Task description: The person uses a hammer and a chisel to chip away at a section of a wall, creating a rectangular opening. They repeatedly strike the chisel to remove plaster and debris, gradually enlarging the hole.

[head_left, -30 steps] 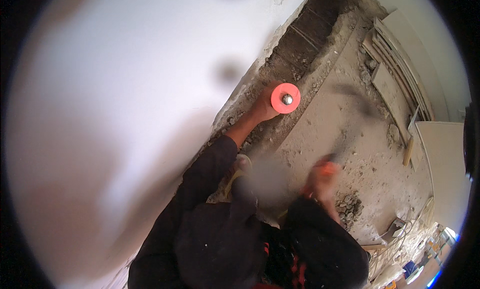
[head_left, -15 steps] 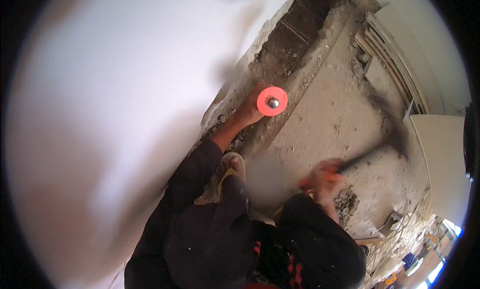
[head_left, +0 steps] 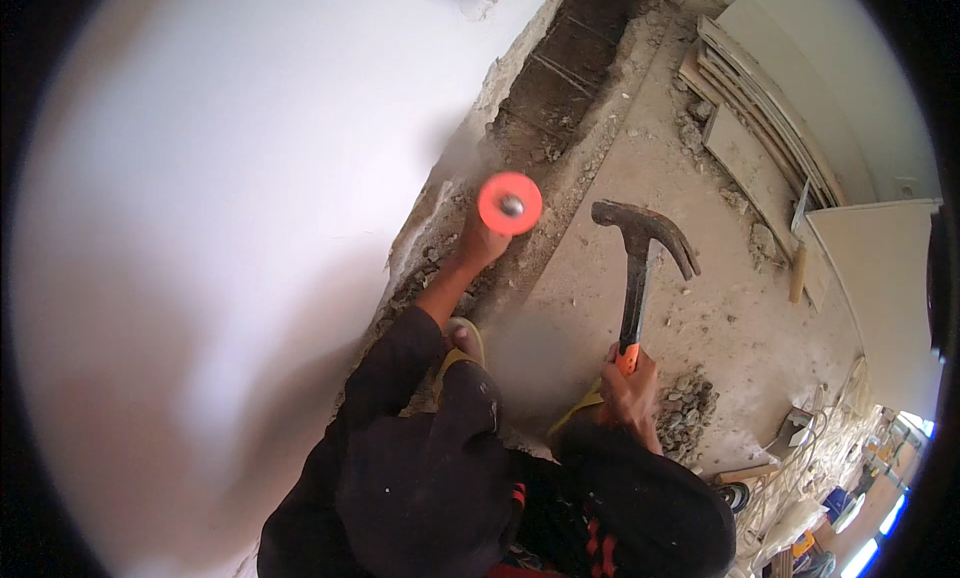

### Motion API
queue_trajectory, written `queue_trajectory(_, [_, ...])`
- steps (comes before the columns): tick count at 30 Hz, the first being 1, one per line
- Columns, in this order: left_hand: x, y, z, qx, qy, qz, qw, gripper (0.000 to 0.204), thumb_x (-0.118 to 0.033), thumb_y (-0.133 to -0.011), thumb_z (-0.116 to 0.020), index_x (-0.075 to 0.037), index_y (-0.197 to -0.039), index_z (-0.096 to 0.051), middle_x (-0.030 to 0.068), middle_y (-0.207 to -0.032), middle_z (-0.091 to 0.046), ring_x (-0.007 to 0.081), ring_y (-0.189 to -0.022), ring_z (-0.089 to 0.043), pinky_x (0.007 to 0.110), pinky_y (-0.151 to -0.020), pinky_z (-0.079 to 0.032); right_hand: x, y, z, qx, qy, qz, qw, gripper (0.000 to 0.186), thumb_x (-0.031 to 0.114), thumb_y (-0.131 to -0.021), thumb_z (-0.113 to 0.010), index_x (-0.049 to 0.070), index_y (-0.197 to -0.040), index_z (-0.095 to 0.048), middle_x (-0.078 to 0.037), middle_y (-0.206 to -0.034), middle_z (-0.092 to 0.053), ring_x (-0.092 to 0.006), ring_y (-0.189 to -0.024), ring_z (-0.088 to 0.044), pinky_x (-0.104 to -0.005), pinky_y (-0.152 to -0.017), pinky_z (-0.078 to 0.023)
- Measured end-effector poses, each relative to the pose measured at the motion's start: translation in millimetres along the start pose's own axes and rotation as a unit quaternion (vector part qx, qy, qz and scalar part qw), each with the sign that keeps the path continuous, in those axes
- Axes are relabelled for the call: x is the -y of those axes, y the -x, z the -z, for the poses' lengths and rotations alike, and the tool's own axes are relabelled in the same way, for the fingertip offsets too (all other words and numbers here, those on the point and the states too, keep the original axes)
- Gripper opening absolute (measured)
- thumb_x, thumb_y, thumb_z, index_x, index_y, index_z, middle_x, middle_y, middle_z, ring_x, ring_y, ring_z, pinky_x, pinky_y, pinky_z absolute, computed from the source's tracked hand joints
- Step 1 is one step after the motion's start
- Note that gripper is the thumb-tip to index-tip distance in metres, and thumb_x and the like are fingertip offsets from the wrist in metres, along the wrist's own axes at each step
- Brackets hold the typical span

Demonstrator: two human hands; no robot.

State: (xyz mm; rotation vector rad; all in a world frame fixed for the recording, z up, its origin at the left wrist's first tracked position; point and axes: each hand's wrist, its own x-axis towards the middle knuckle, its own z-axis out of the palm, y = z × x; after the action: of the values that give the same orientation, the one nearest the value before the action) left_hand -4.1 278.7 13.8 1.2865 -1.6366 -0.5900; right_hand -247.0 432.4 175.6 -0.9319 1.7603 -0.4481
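My left hand [head_left: 482, 246] is wrapped round a chisel [head_left: 511, 207] with a round orange-red guard. Its steel striking end faces me, and its lower part is hidden under the guard and hand. That hand is over the broken strip of floor along the white wall. Lower right, my right hand [head_left: 631, 393] grips the orange-and-black handle of a claw hammer [head_left: 635, 288]. The hammer's dark, worn head is raised above the floor, to the right of the chisel and apart from it.
A trench [head_left: 560, 73] with exposed bars runs beside the white wall [head_left: 230, 208]. Boards [head_left: 765, 118] lean at the far right. Rubble [head_left: 685, 408] lies right of my right hand, with tangled cables [head_left: 822, 428] further right. My sandalled foot [head_left: 460, 343] is below my left hand.
The hammer has swung from the right, where it was blurred, to a steadier upright position nearer the chisel. My left hand and chisel appear slightly further left, along with a small shift of view.
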Motion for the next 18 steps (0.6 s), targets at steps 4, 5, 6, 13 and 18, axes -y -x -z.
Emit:
queue_trajectory(4, [-17.9,-34.7,10.9,0.095,0.036,0.089,0.991,0.048,-0.009,-0.072,-0.069,-0.004,-0.115,-0.048,0.015,-0.119,-0.049,0.0338,-0.112,-0.047,0.042,-0.095,-0.036,-31.0,2.3,-0.9,-0.005,-0.045,-0.014,0.999,0.01,0.01,-0.073,-0.054,0.002,-0.076,-0.048,-0.002,-0.057,-0.046,-0.009,-0.043,-0.042,-0.0237,-0.04,-0.035])
queue_trajectory(5, [-32.2,-42.2,8.8,0.084,0.037,0.055,0.994,0.045,-0.008,-0.071,-0.069,-0.003,-0.112,-0.049,0.0154,-0.115,-0.048,0.0337,-0.109,-0.046,0.042,-0.094,-0.036,-33.5,4.6,3.4,-0.004,-0.064,-0.026,0.998,0.011,0.01,-0.073,-0.055,0.002,-0.077,-0.049,-0.002,-0.059,-0.048,-0.01,-0.047,-0.044,-0.0249,-0.045,-0.037])
queue_trajectory(6, [-48.5,-49.2,2.9,0.073,0.039,0.021,0.996,0.042,-0.007,-0.07,-0.068,-0.002,-0.108,-0.05,0.0158,-0.111,-0.048,0.0335,-0.106,-0.045,0.042,-0.092,-0.037,-36.3,7.4,8.1,-0.004,-0.081,-0.039,0.996,0.011,0.01,-0.072,-0.056,0.002,-0.079,-0.05,-0.002,-0.062,-0.049,-0.0111,-0.051,-0.046,-0.0261,-0.049,-0.038])
queue_trajectory(13, [-22.7,-45.6,-14.3,0.083,-0.025,-0.021,0.996,0.036,-0.003,-0.07,-0.064,-0.002,-0.103,-0.052,0.0175,-0.104,-0.045,0.0361,-0.102,-0.04,0.044,-0.088,-0.037,-26.5,7.3,4.5,0.011,-0.199,-0.031,0.98,0.011,0.007,-0.074,-0.054,0.002,-0.081,-0.048,-0.002,-0.061,-0.048,-0.0101,-0.046,-0.043,-0.025,-0.044,-0.035])
queue_trajectory(18, [-20.3,-44.6,-28.3,0.085,-0.084,-0.032,0.992,0.035,-0.003,-0.068,-0.064,-0.003,-0.101,-0.054,0.0182,-0.102,-0.046,0.0359,-0.099,-0.041,0.045,-0.087,-0.035,-25.1,7.7,7.3,-0.012,-0.197,0.002,0.98,0.011,0.004,-0.074,-0.052,0.002,-0.082,-0.044,-0.002,-0.055,-0.043,-0.0083,-0.039,-0.038,-0.023,-0.037,-0.032])
